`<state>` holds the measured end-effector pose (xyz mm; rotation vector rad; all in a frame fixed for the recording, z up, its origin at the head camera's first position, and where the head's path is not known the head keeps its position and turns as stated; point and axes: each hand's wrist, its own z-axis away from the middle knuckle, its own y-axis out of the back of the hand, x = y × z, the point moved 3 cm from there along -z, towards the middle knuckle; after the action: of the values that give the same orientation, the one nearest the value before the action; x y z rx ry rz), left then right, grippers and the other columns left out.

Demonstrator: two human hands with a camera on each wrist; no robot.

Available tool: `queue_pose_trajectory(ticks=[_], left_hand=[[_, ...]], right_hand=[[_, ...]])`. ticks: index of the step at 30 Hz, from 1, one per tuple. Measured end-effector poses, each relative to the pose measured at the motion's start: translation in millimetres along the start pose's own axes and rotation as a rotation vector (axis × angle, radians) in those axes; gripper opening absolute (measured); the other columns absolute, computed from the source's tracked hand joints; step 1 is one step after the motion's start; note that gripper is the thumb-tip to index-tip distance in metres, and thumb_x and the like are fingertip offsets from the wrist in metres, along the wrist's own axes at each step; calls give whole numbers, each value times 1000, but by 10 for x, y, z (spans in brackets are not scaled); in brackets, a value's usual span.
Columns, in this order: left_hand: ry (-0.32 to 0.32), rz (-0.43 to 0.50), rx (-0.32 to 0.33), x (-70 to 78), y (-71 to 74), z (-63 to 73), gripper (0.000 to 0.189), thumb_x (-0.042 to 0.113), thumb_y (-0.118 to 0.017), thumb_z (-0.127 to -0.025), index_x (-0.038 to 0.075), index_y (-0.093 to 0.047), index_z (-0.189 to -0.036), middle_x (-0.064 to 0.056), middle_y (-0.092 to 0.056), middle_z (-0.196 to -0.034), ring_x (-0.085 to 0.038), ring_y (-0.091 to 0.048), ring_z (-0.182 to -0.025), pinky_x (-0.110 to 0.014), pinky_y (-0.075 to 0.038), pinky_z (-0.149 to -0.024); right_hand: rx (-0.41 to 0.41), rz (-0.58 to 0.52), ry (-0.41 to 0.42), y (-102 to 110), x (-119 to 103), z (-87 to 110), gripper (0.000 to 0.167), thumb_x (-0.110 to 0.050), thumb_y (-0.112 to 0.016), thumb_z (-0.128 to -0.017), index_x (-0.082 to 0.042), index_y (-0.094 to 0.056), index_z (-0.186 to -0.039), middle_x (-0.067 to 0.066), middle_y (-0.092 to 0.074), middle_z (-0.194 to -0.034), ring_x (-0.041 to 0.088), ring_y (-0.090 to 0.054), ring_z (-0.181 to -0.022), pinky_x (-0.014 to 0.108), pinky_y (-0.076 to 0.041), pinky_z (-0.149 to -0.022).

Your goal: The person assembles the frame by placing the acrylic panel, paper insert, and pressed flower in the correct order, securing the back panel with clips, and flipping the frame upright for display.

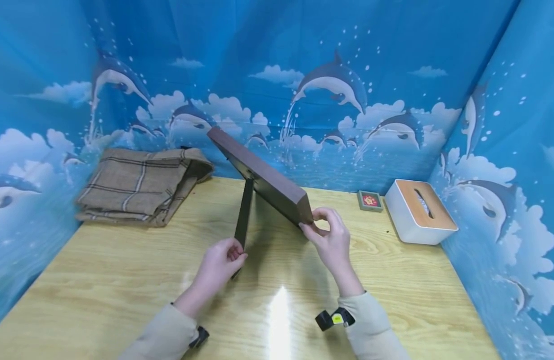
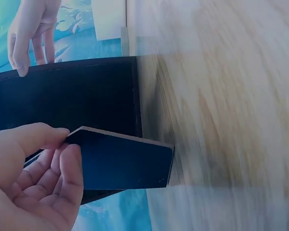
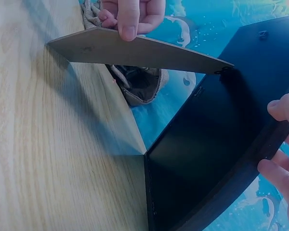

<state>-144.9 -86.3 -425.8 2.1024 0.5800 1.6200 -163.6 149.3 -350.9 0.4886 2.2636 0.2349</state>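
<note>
A dark brown picture frame (image 1: 270,175) stands tilted on the wooden table, its black back (image 3: 197,144) turned towards me; its front is hidden. A flat easel leg (image 1: 244,212) folds out from that back, hinged near the middle. My left hand (image 1: 219,264) pinches the leg by its edge between thumb and fingers, close to its lower end. That end reaches the tabletop in the left wrist view, where the leg (image 2: 127,163) looks black. With thumb on one side and fingertips on the other, my right hand (image 1: 332,243) grips the frame's near edge.
Left of the frame lies a folded brown checked cloth (image 1: 137,182). A small grey-framed box with a red centre (image 1: 370,201) and a white tissue box with a wooden lid (image 1: 418,212) sit at the back right. Dolphin-print curtains (image 1: 277,60) enclose the table.
</note>
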Motion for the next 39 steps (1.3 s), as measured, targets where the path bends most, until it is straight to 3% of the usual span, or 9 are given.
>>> queue_pose_trajectory(ticks=[8, 16, 19, 23, 27, 35, 39], left_hand=[[36, 7, 80, -128, 112, -84, 10, 3, -75, -79, 5, -65, -79, -1, -62, -72, -12, -57, -65, -23, -52, -59], [1, -47, 188, -285, 236, -183, 9, 1, -74, -79, 1, -66, -82, -6, -63, -75, -17, -58, -67, -27, -52, -61], [19, -47, 203, -332, 257, -214, 9, 3, -74, -80, 1, -66, -83, -7, -64, -76, -19, -58, -69, -26, -52, -61], [44, -34, 214, -381, 267, -238, 9, 4, -75, -80, 1, -67, -84, -7, -64, -77, -19, -58, -69, -24, -51, -61], [44, -28, 229, -402, 273, -252, 10, 3, -75, -80, 1, -67, -85, -7, -65, -78, -19, -58, -70, -25, -51, -61], [0, -34, 284, -419, 282, -269, 9, 2, -74, -80, 2, -66, -85, -8, -64, -81, -19, -58, -71, -26, -51, -61], [-7, -33, 281, -421, 295, -280, 8, 3, -72, -81, 0, -66, -84, -9, -63, -81, -20, -58, -71, -27, -52, -61]], right_hand=[[4, 51, 66, -74, 314, 35, 29, 5, -81, -70, 0, -62, -92, 11, -61, -91, 26, -61, -84, 31, -59, -61], [-4, 394, 211, -186, 208, 18, 27, -16, -82, -73, -8, -62, -89, 3, -64, -86, 18, -62, -73, 33, -53, -57], [-31, 345, 217, -225, 182, 22, 29, -11, -82, -73, -5, -60, -91, 6, -63, -88, 20, -60, -76, 32, -54, -63], [-52, 188, 212, -285, 204, 47, 32, -2, -82, -72, -1, -59, -95, 10, -59, -92, 22, -56, -82, 34, -52, -71], [-57, 79, 194, -339, 206, 63, 31, 2, -80, -72, 0, -60, -96, 10, -58, -93, 23, -54, -83, 37, -50, -71], [-43, 52, 181, -400, 187, 75, 29, 0, -79, -73, 0, -57, -92, 10, -56, -88, 22, -54, -80, 36, -51, -67], [-31, 53, 188, -407, 153, 73, 28, 1, -77, -73, 1, -56, -92, 12, -56, -87, 22, -54, -80, 34, -54, -68]])
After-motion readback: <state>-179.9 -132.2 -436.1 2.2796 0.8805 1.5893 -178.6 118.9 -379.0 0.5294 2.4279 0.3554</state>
